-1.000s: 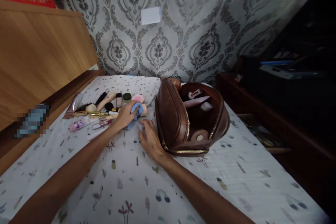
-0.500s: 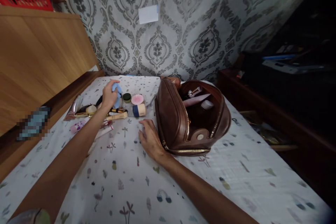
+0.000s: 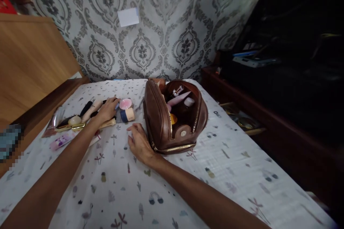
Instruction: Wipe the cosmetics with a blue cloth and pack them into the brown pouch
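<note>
My left hand [image 3: 107, 110] is low over a spread of cosmetics, its fingers curled around a soft blue thing [image 3: 117, 107] that is mostly hidden beneath them. A pink round container [image 3: 125, 104] and a navy-and-beige jar [image 3: 127, 115] lie just right of its fingertips. My right hand [image 3: 140, 144] rests on the sheet with fingers apart, holding nothing, beside a brown cosmetic bag [image 3: 154, 118]. The bag stands unzipped; inside show a pink tube [image 3: 179, 99], a white-capped bottle [image 3: 189, 102] and a yellow-orange item [image 3: 173, 118].
Left of my left hand lie a purple-patterned tube [image 3: 61, 141], several brushes and a clear pouch [image 3: 53, 123]. A patterned sheet [image 3: 129, 186] covers the bed. Behind it is a papered wall [image 3: 161, 35]; a wooden cabinet [image 3: 29, 50] is at left, an opened drawer [image 3: 247, 125] at right.
My left hand has come down with the blue thing, covering the place where the dark green jar stood. The view has swung to the right. My right hand stays beside the bag.
</note>
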Motion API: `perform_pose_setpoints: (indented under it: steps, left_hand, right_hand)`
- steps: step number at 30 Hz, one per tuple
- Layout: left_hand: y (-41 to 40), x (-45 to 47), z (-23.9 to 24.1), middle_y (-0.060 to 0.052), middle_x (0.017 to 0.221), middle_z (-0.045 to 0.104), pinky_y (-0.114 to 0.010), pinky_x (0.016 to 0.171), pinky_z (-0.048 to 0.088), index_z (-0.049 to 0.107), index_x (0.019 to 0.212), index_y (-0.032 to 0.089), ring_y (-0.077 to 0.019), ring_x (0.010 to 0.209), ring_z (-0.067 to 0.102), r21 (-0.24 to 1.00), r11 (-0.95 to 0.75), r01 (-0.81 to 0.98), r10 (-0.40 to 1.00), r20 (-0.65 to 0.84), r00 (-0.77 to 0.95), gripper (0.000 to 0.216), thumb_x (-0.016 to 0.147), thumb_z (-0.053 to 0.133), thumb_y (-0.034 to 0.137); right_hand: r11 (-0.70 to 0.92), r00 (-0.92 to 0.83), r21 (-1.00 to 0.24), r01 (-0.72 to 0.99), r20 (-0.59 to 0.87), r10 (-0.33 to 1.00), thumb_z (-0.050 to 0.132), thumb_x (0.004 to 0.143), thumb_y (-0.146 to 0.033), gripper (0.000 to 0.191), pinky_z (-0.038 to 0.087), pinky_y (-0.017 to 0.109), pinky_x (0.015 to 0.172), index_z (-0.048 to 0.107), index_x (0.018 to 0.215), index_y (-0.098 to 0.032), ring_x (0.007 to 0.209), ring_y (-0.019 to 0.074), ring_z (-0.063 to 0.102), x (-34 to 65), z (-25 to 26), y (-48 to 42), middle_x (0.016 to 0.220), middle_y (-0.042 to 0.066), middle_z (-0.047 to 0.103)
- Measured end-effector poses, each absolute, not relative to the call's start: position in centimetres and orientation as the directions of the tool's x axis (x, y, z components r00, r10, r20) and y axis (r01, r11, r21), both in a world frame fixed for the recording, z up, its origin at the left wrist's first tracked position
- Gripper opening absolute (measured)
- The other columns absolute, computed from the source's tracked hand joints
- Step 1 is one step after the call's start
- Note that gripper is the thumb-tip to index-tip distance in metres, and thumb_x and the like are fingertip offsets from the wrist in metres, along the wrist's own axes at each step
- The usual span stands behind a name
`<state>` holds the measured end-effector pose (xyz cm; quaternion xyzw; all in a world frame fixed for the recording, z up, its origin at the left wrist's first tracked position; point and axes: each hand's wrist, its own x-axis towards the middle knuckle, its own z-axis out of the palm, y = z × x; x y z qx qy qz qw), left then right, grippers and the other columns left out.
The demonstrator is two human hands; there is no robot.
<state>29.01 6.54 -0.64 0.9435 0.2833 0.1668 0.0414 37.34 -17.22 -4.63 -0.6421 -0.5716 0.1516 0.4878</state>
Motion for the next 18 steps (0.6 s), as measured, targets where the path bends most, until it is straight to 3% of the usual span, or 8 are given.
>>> perform_pose_setpoints:
  steps: [8, 11, 14, 16, 18]
  left_hand:
    - [5.3, 29.0, 0.4, -0.016, 0.136, 0.055, -0.047, 0.108, 0.044, 0.055, 0.132, 0.014, -0.0307, 0.129, 0.05, 0.13, -0.829, 0.544, 0.555, 0.299, 0.776, 0.059, 0.075, 0.042, 0.005]
    - [3.7, 27.9, 0.9, -0.014, 0.129, 0.058, -0.047, 0.105, 0.046, 0.055, 0.13, 0.014, -0.03, 0.123, 0.053, 0.145, -0.825, 0.547, 0.56, 0.342, 0.755, 0.053, 0.08, 0.04, 0.008]
    - [1.4, 26.3, 1.2, -0.012, 0.122, 0.061, -0.046, 0.102, 0.047, 0.058, 0.125, 0.016, -0.0294, 0.116, 0.056, 0.175, -0.85, 0.497, 0.52, 0.432, 0.737, 0.043, 0.085, 0.041, 0.015]
    - [-0.1, 25.1, 1.1, -0.01, 0.123, 0.062, -0.044, 0.102, 0.047, 0.058, 0.124, 0.018, -0.0282, 0.119, 0.055, 0.188, -0.886, 0.425, 0.461, 0.469, 0.753, 0.041, 0.087, 0.04, 0.016]
    - [-1.5, 23.8, 0.9, -0.008, 0.123, 0.062, -0.042, 0.103, 0.047, 0.058, 0.122, 0.019, -0.0273, 0.12, 0.056, 0.189, -0.9, 0.392, 0.433, 0.475, 0.766, 0.038, 0.089, 0.04, 0.018]
  right_hand:
    - [0.095, 0.292, -0.745, 0.66, 0.371, 0.882, 0.052, 0.085, -0.005, 0.029, 0.048, 0.04, 0.104, 0.06, 0.11, -0.016, 0.119, 0.0231, 0.055, 37.1, -4.1, -17.5, 0.121, 0.013, 0.052]
    - [0.268, 0.109, -0.555, 0.788, 0.553, 0.826, 0.05, 0.088, -0.006, 0.026, 0.052, 0.038, 0.097, 0.063, 0.109, -0.014, 0.117, 0.0242, 0.058, 36.7, -1.6, -20.1, 0.125, 0.018, 0.056]
    - [0.469, -0.107, -0.249, 0.847, 0.785, 0.61, 0.052, 0.088, -0.006, 0.026, 0.054, 0.041, 0.091, 0.063, 0.111, -0.013, 0.109, 0.0253, 0.062, 37.7, 2.4, -24.4, 0.119, 0.016, 0.065]
    - [0.46, -0.105, -0.145, 0.876, 0.873, 0.476, 0.053, 0.086, -0.002, 0.033, 0.055, 0.041, 0.089, 0.06, 0.118, -0.009, 0.113, 0.0271, 0.061, 39.7, 5.0, -27.1, 0.119, 0.019, 0.065]
    - [0.277, 0.049, -0.219, 0.936, 0.857, 0.513, 0.05, 0.088, -0.001, 0.039, 0.055, 0.045, 0.091, 0.057, 0.125, -0.011, 0.116, 0.028, 0.06, 42.2, 6.6, -29.2, 0.123, 0.019, 0.064]
